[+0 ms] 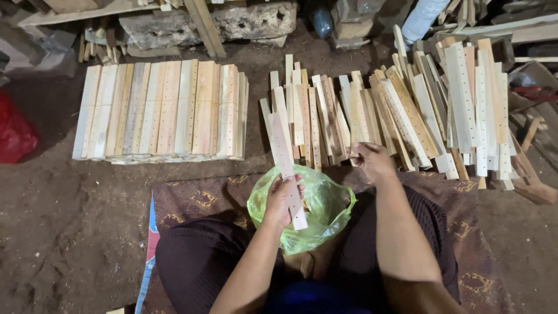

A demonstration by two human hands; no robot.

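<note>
Head view, wooden slat [285, 157] between left fingers [278, 192]

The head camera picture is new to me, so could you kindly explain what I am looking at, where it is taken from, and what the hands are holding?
There is no machine here: a person sits on a patterned mat on a dirt floor, and the one camera is worn on their head, looking down over their lap.

The left hand grips a wooden slat with a row of small holes, held over a green plastic bag in the lap. The right hand reaches to the edge of a loose heap of slats in front; whether it grips one I cannot tell.

To the left lies a neat stack of slats, laid side by side. A red bag sits at the far left edge, and rough timber lies behind.
</note>
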